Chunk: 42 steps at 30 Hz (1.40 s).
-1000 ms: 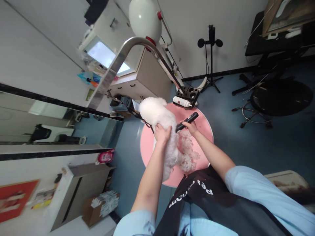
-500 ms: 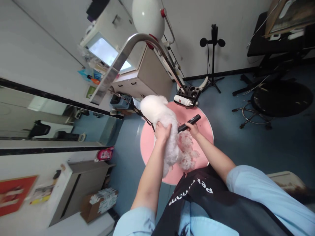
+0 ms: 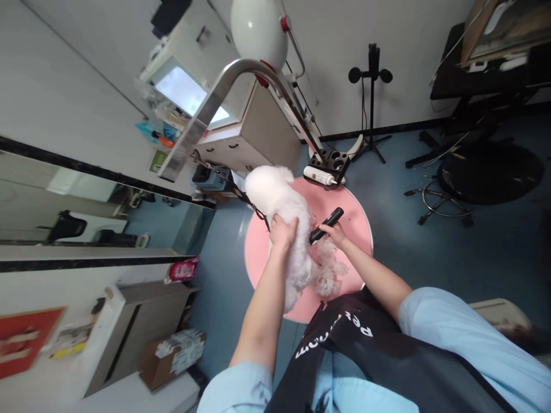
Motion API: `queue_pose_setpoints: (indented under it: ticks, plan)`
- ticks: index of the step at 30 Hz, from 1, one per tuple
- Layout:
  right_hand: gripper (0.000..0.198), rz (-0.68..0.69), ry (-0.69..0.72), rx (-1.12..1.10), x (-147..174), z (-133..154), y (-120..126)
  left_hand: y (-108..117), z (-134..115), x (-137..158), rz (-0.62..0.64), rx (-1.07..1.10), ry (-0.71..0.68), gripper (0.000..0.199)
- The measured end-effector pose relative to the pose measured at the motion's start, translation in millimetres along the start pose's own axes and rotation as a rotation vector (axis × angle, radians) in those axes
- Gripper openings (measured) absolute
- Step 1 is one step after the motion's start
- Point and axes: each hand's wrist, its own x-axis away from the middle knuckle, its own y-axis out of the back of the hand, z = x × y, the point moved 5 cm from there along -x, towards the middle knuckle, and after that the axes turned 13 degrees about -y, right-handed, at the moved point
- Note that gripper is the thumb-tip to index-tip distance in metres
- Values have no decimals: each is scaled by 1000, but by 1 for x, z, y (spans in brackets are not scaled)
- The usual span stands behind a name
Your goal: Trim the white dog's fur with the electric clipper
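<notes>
A fluffy white dog (image 3: 275,192) stands on a round pink grooming table (image 3: 258,252), a dark lead running by its front end. My left hand (image 3: 283,230) grips the dog over its back, thumb on one side and fingers on the other. In my right hand (image 3: 334,234) is a black hair clipper (image 3: 329,223), held at a slant. The clipper's head meets the coat on the dog's right-hand side in the view; its blade is hidden there. Cut white fur (image 3: 329,272) lies in clumps on the table under my right forearm.
A curved metal grooming arm (image 3: 232,71) arches over the table. At its foot sits a black holder (image 3: 336,163) with a white bottle (image 3: 318,175). A black stool (image 3: 486,172) and a tripod stand (image 3: 372,103) are beyond, right. Cabinets (image 3: 267,126) stand behind.
The clipper and my right hand have shifted slightly left and down along the dog's side. My left hand stays on its back with hardly any movement.
</notes>
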Motion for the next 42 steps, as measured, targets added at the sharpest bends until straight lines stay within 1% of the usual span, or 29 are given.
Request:
queue_pose_setpoints:
  ticks: [4, 6, 8, 10, 13, 15, 17, 20, 23, 25, 28, 31, 33, 36, 38, 39, 42]
  plan:
    - [33, -118, 48, -164, -7, 13, 7, 2, -2, 0, 4, 25, 0, 77]
    - [31, -112, 62, -151, -6, 14, 3, 1, -3, -1, -2, 26, 2, 76]
    - [28, -83, 58, -97, -1, 6, -3, 0, -2, -2, -5, 26, 6, 74]
    - [29, -64, 39, -54, 8, -7, -7, -1, 0, -2, -1, 23, 9, 74]
    - [30, -59, 6, -22, 20, -27, -8, -2, 5, -2, 6, 25, 17, 75]
    - [30, -38, -16, -7, 24, -34, -5, -3, 8, -2, 3, 27, 19, 73]
    - [31, -39, -27, -36, 23, -33, 0, -3, 10, -2, -10, 24, 17, 70]
    - [33, -116, -13, -147, 16, -21, 10, -3, 10, -2, -14, 29, 25, 70]
    - [34, -157, 24, -204, 15, -13, 9, -3, 6, -3, -1, 48, 31, 73]
    - [32, -137, 41, -164, 21, -16, 2, -2, 4, -3, 2, 56, 29, 72]
    - [31, -100, 39, -51, 34, -28, -9, -2, 3, -3, 12, 54, 26, 74]
    - [32, -65, 27, 24, 41, -35, -8, -3, 5, -4, 17, 42, 28, 76]
    - [31, -60, 30, 18, 39, -31, -2, -3, 7, -5, 21, 47, 29, 76]
    - [29, -121, 29, -90, 31, -21, 7, -5, 7, -6, 24, 64, 31, 76]
    - [29, -135, 22, -120, 28, -20, 6, -5, 7, -6, 23, 74, 30, 75]
    - [29, -118, 20, -103, 28, -22, 3, -5, 6, -6, 20, 75, 29, 74]
    - [29, -8, -7, 11, 30, -31, -7, -4, 6, -6, 15, 61, 26, 73]
